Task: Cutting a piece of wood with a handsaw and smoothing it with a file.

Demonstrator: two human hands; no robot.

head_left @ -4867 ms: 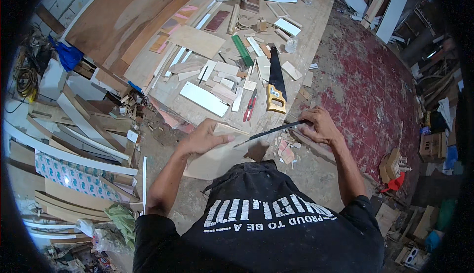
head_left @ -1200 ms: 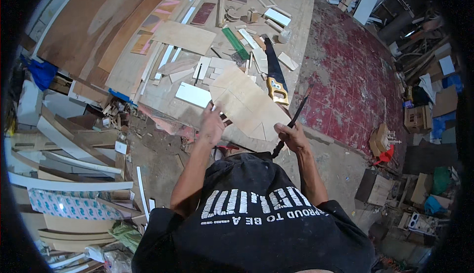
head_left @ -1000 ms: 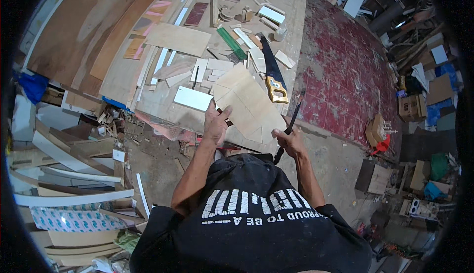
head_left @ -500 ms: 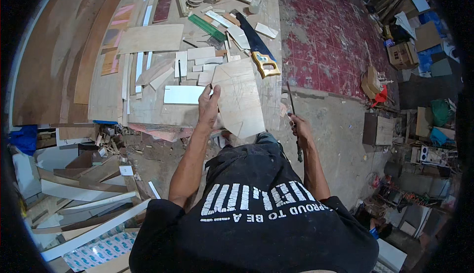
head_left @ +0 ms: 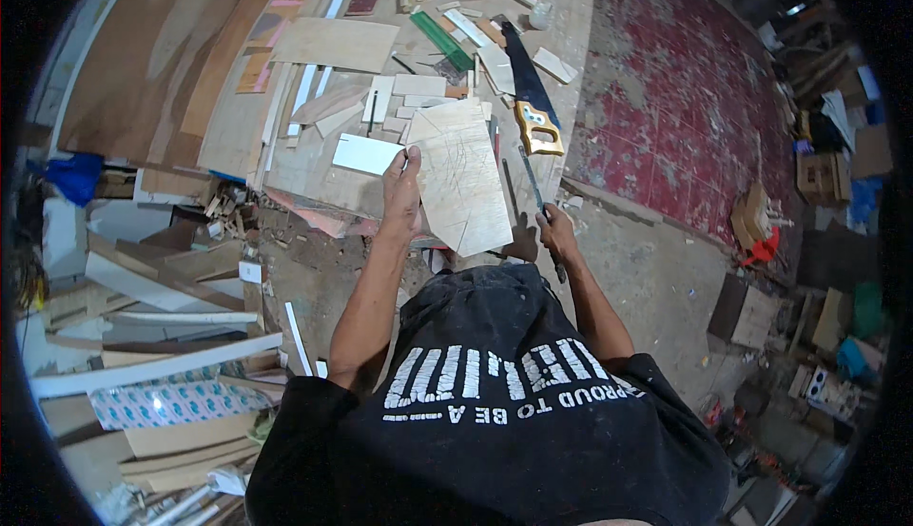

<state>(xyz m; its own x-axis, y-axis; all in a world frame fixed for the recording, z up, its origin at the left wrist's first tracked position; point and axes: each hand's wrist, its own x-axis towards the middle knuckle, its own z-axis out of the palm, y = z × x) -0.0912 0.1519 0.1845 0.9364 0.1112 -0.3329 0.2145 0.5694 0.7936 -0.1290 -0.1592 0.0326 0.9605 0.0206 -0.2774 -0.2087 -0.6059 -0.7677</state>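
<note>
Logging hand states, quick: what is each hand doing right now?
Left hand: closed on the edge of a plywood panel.
Right hand: closed around a thin dark tool.

Black short-sleeved T-shirt (head_left: 504, 412) — white block lettering across it — bare forearms.

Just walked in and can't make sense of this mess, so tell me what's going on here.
A person stands over a low surface strewn with wood offcuts. Their left hand holds a thin plywood panel lifted by its left edge. Their right hand has its grip closed on a slim, dark blade-like tool; which tool is hard to tell. A handsaw with a yellow handle lies untouched just beyond, beside a red patterned floor.
</note>
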